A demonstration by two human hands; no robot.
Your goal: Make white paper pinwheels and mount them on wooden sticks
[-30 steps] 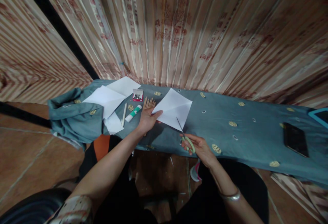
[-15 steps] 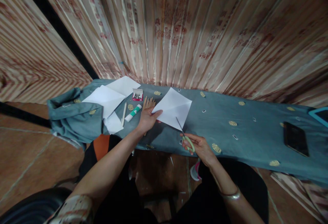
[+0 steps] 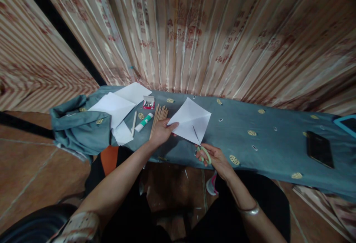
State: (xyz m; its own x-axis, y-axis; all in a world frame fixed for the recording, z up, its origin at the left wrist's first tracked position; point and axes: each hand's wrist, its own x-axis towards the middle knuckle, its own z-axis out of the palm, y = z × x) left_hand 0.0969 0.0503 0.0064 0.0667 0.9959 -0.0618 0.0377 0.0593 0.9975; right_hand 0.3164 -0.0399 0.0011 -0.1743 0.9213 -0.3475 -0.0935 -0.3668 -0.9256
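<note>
My left hand (image 3: 163, 131) pinches the left corner of a square white sheet of paper (image 3: 189, 118), thumb on top. Crease lines cross the paper, which is held above the cloth. Light-green-handled scissors (image 3: 205, 155) are in my right hand (image 3: 215, 158), fingers through the handles. One dark blade lies over the paper near its lower corner; the other is hidden beneath. Beside my left hand lie several thin wooden sticks (image 3: 159, 115). A white and green glue stick (image 3: 144, 122) and a white pen-like stick (image 3: 134, 123) rest further left.
White paper sheets (image 3: 114, 105) lie at the left end of the green patterned cloth (image 3: 233, 124). A small red and white open box (image 3: 148, 102) sits behind the glue stick. A black phone (image 3: 319, 149) and a blue-edged object (image 3: 346, 124) lie at the right. Curtains (image 3: 189, 31) hang behind.
My left hand has shifted slightly right with the paper, exposing more of the wooden sticks. The scissor blades have closed in further on the paper's lower corner.
</note>
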